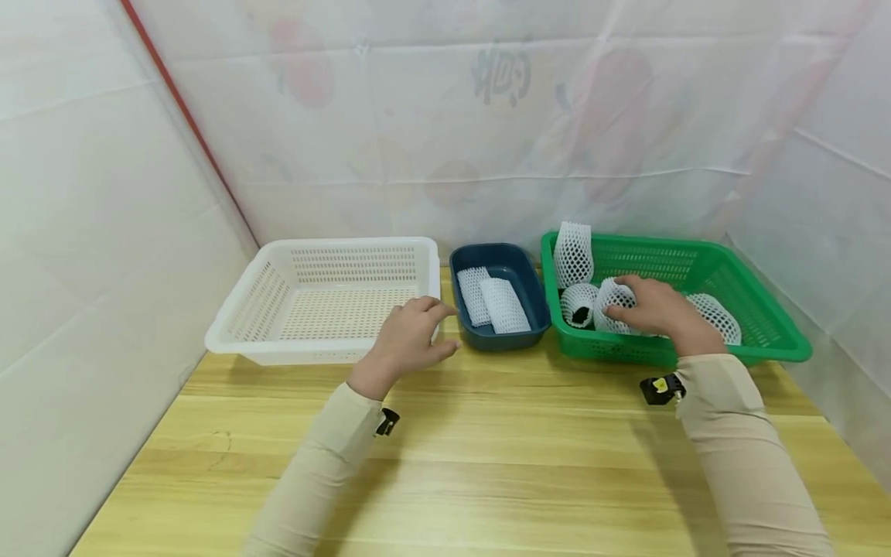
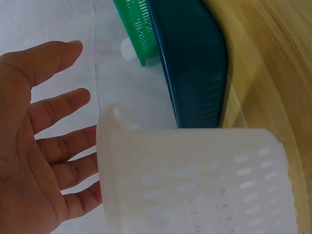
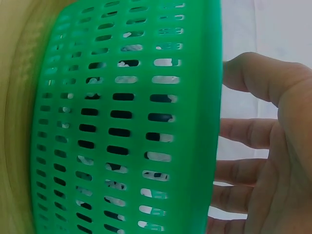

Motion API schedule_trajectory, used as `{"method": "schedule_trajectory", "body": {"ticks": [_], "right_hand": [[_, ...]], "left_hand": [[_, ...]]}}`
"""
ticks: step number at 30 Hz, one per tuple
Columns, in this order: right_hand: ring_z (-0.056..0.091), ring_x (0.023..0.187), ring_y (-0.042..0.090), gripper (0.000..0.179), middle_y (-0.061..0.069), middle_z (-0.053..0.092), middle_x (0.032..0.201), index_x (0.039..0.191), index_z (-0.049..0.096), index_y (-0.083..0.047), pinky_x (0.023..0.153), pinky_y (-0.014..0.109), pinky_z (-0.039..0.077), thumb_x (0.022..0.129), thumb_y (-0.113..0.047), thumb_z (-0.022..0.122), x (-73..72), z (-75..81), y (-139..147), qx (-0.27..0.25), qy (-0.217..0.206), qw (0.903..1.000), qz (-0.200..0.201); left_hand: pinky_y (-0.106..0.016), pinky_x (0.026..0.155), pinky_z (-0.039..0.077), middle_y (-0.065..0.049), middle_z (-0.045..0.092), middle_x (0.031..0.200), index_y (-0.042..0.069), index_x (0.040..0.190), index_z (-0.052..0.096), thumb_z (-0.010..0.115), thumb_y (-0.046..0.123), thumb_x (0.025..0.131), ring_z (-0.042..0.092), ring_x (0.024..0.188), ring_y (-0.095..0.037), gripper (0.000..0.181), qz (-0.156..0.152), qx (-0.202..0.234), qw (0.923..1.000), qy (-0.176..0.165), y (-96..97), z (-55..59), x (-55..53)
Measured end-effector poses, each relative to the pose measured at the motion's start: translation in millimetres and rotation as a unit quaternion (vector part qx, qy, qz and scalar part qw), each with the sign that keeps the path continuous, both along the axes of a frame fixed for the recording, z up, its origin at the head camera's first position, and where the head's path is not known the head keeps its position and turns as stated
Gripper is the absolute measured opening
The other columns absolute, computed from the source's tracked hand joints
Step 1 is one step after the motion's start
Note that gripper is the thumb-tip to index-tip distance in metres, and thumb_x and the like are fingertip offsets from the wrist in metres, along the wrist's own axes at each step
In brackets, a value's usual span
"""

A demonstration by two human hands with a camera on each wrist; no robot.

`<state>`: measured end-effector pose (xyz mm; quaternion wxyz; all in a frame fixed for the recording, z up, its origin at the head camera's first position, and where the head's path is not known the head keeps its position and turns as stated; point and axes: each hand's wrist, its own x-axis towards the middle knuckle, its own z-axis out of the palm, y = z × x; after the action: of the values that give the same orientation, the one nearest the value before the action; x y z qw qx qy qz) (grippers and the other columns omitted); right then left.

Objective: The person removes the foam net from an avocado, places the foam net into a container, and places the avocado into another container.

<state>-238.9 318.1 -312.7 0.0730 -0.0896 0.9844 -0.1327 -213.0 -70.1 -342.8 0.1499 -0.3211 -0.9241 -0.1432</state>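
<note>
My right hand (image 1: 657, 309) reaches over the front rim of the green basket (image 1: 766, 352). Thumb and fingers grip a white foam net sleeve (image 1: 612, 298) inside it; in the right wrist view the rim hides the fingertips. Beside that sleeve lies another foam net (image 1: 576, 298) with a dark opening, and a taller foam net (image 1: 574, 255) leans upright in the back left corner. A further netted piece (image 1: 717, 317) lies to the right of the hand. My left hand (image 1: 414, 336), fingers spread and holding nothing, hovers by the right end of the white basket (image 1: 237, 340).
Between the two baskets stands a small dark blue tub (image 1: 504, 340) with two flat foam nets (image 1: 504, 305) in it. All three containers line the back of the wooden table (image 1: 487, 464), against a pale hanging sheet (image 1: 418, 116). Sheets also rise on both sides.
</note>
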Motion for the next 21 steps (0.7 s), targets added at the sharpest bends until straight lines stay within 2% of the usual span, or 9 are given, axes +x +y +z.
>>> {"method": "schedule_trajectory", "body": {"ticks": [9, 16, 21], "right_hand": [[0.032, 0.115, 0.056, 0.082, 0.038, 0.035, 0.131, 0.14, 0.027, 0.01, 0.087, 0.066, 0.031, 0.09, -0.049, 0.053, -4.4, -3.5, 5, 0.001, -0.002, 0.9999, -0.01], [0.036, 0.113, 0.056, 0.081, 0.038, 0.038, 0.129, 0.141, 0.028, 0.007, 0.085, 0.066, 0.033, 0.089, -0.05, 0.053, -8.4, -8.6, 5, 0.0, -0.002, 1.0, 0.003], [0.036, 0.112, 0.056, 0.083, 0.039, 0.038, 0.127, 0.141, 0.026, 0.009, 0.085, 0.065, 0.034, 0.088, -0.048, 0.055, -10.8, -12.3, 2, -0.001, -0.007, 1.0, -0.002]], "left_hand": [[-0.037, 0.074, 0.045, -0.005, 0.059, 0.111, 0.014, 0.118, 0.063, 0.068, 0.042, 0.081, 0.054, 0.098, -0.022, 0.047, -0.015, -0.019, 0.9997, 0.008, 17.8, 0.9, -2.1], [-0.04, 0.08, 0.042, -0.005, 0.057, 0.116, 0.018, 0.121, 0.062, 0.067, 0.044, 0.082, 0.051, 0.104, -0.023, 0.047, -0.028, -0.04, 0.9988, -0.008, 30.0, -2.1, -5.2], [-0.038, 0.079, 0.042, -0.004, 0.056, 0.118, 0.02, 0.123, 0.061, 0.066, 0.045, 0.083, 0.05, 0.106, -0.022, 0.048, -0.034, -0.056, 0.9978, -0.011, 38.9, -5.4, -7.7]]}}
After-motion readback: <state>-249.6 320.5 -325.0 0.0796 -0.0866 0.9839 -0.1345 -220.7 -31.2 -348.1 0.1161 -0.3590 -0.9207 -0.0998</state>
